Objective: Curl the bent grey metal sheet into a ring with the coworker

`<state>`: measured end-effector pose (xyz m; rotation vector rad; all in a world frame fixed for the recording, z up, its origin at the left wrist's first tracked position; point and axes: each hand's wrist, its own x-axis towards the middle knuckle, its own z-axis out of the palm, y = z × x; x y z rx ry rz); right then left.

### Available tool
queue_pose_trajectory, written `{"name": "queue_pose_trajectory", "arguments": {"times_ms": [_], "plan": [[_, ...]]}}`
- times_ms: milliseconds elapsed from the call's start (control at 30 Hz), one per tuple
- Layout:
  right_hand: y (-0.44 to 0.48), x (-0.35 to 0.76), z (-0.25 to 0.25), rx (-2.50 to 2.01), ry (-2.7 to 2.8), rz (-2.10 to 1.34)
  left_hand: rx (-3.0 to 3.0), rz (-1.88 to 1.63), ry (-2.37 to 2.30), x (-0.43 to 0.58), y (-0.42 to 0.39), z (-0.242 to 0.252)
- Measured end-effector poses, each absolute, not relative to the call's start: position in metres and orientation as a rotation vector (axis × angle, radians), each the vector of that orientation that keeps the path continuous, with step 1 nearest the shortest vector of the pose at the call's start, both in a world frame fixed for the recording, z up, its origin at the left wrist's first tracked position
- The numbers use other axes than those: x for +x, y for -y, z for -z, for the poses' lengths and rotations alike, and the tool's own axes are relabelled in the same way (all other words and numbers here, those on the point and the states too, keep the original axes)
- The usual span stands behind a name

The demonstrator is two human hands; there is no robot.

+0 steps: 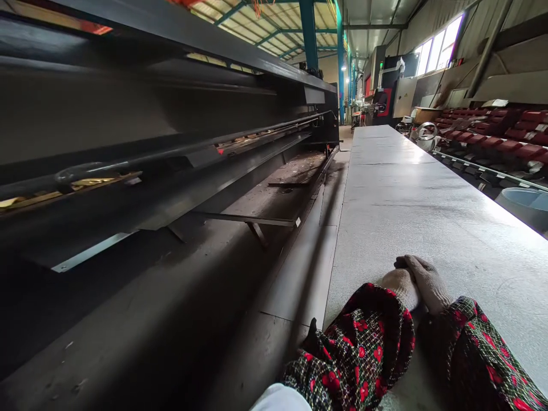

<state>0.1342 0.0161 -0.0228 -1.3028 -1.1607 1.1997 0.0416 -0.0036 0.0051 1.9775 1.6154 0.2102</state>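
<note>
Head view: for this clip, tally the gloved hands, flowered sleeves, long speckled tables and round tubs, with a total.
Knit-gloved hands: 2
Red-flowered sleeves: 2
Long speckled grey table: 1
Round blue-grey tub: 1
Total: 6

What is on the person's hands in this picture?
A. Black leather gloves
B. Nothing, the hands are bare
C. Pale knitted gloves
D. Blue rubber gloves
C. The left hand and the right hand both show a pale knitted texture where they rest together on the long grey surface.
</note>
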Motion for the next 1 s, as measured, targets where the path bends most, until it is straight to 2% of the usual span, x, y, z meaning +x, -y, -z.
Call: {"name": "queue_pose_trajectory", "arguments": {"times_ms": [267,1000], "plan": [[-0.011,0.130,0.011,-1.325,1.152,-1.192,1.985,-0.201,-1.602,0.040,0.007,-0.014],[0.000,0.123,-0.012,-1.417,1.175,-1.173,2.060,-0.187,-1.606,0.052,-0.011,0.030]]}}
